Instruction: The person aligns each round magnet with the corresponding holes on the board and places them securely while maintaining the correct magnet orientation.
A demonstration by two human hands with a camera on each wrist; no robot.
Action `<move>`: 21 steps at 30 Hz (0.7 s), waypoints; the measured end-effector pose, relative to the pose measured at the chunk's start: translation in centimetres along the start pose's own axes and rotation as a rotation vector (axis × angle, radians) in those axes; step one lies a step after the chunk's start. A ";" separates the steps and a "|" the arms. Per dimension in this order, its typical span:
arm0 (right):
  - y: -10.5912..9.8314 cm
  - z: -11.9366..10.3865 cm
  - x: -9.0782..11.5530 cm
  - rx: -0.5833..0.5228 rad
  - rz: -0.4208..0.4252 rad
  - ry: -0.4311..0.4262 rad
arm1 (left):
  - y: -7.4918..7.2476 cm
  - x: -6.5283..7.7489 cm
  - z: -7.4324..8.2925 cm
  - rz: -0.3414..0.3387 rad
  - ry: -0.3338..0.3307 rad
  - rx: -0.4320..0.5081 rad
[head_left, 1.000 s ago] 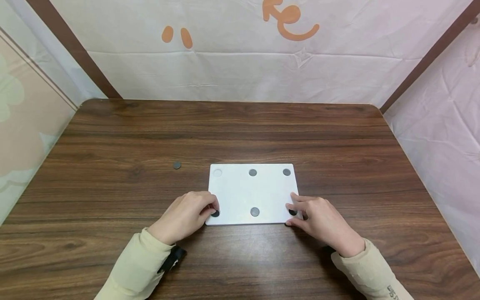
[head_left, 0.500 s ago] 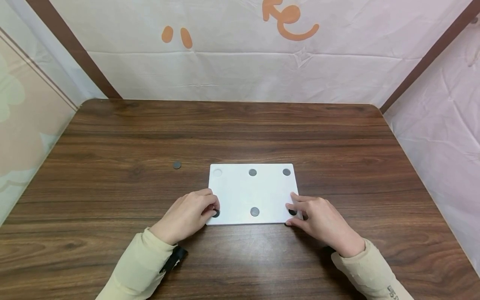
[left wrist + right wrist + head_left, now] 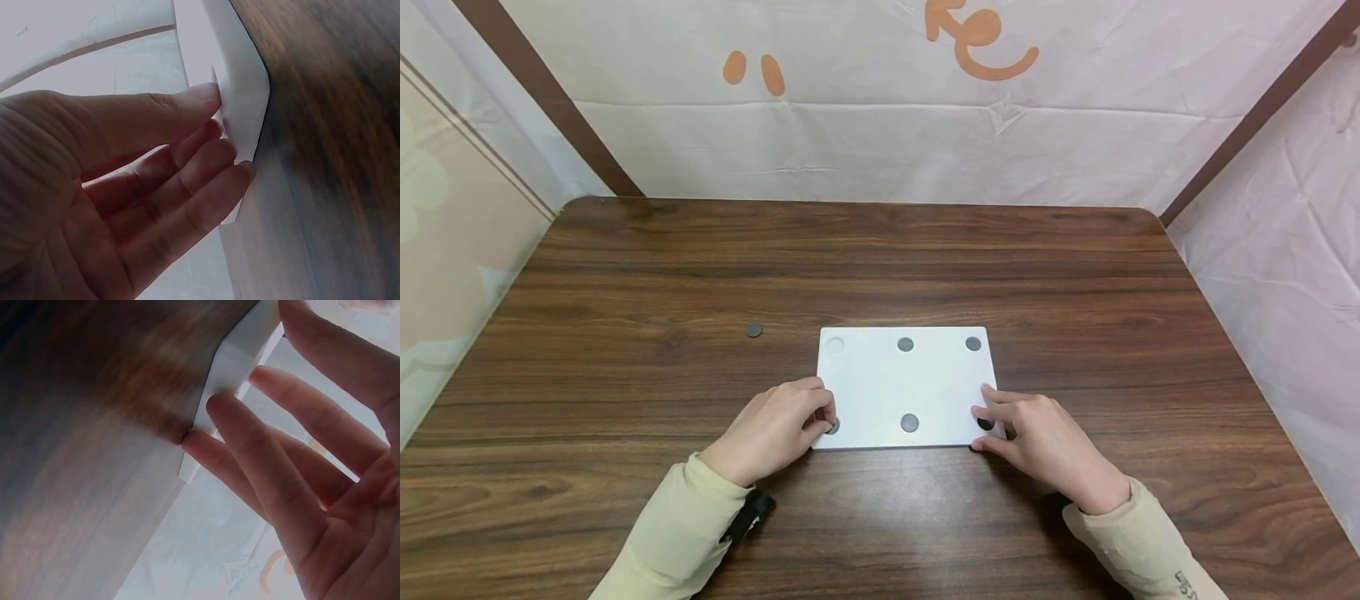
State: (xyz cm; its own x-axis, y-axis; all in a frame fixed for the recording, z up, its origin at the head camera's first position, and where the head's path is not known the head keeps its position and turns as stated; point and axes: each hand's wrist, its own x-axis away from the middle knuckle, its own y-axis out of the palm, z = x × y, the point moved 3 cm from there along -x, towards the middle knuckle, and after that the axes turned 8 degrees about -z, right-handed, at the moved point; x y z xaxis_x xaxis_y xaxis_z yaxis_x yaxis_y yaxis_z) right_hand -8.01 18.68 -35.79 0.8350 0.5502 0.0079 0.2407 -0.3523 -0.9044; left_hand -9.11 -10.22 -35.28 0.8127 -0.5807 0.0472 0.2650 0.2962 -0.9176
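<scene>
A white rectangular board (image 3: 917,379) lies flat on the table. At its near left corner, my left hand (image 3: 778,429) pinches a small grey disc (image 3: 834,427) between thumb and bent fingers; the fingertips hide part of it. In the left wrist view, thumb (image 3: 203,94) and fingers meet at the board's edge. With fingers spread, my right hand (image 3: 1045,437) touches the board's right edge and near right corner, around another disc (image 3: 985,424). More discs sit on the board at far middle (image 3: 906,344), far right (image 3: 973,344) and near middle (image 3: 910,423).
The far left corner of the board has a bare round recess (image 3: 835,345). One loose dark disc (image 3: 754,331) lies on the brown wooden table (image 3: 880,267), left of the board. A pale printed curtain (image 3: 880,150) hangs behind the table.
The disc at my left fingertips has shifted slightly and turned from dark to lighter grey. My left fingers have moved only a little; the right hand and the board look unchanged.
</scene>
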 end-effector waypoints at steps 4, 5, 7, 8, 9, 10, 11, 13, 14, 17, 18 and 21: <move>0.0 0.0 0.0 -0.001 0.002 -0.003 | 0.0 0.0 0.0 -0.003 -0.003 -0.008; 0.0 0.0 0.0 0.000 0.002 -0.003 | 0.0 0.0 0.0 -0.006 -0.005 -0.009; 0.0 0.0 0.0 0.000 0.002 -0.003 | -0.1 0.0 0.0 -0.017 -0.014 -0.006; 0.0 0.0 0.0 0.000 0.002 -0.004 | -0.1 0.0 0.0 -0.024 -0.020 -0.006; 0.0 0.0 0.0 -0.001 0.002 -0.004 | -0.2 0.0 -0.1 -0.029 -0.027 -0.007; 0.0 0.0 0.0 -0.001 0.002 -0.004 | -0.2 0.0 -0.1 -0.036 -0.035 -0.005; 0.0 0.0 0.0 -0.002 0.001 -0.004 | -0.3 0.0 -0.2 -0.042 -0.042 -0.004; 0.0 0.0 0.0 -0.003 0.000 -0.005 | -0.4 0.0 -0.4 -0.047 -0.058 -0.004; 0.0 0.0 0.0 -0.003 0.001 -0.006 | -0.5 0.0 -0.5 -0.046 -0.066 -0.004; 0.0 0.0 0.0 -0.001 0.001 -0.006 | -0.6 -0.1 -1.0 -0.041 -0.091 0.013; 0.0 0.0 0.0 -0.001 0.001 -0.006 | -0.7 -0.1 -1.2 -0.037 -0.103 0.018; 0.0 0.0 0.0 -0.003 0.000 -0.005 | -0.7 -0.3 -1.9 -0.027 -0.138 0.027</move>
State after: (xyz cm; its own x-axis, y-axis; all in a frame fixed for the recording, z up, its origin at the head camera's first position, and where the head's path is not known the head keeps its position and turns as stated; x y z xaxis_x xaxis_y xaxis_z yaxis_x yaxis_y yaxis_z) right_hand -8.02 18.65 -35.75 0.8325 0.5540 0.0061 0.2423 -0.3542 -0.9032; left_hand -10.50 -11.70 -35.39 0.8684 -0.4792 0.1271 0.2996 0.3031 -0.9046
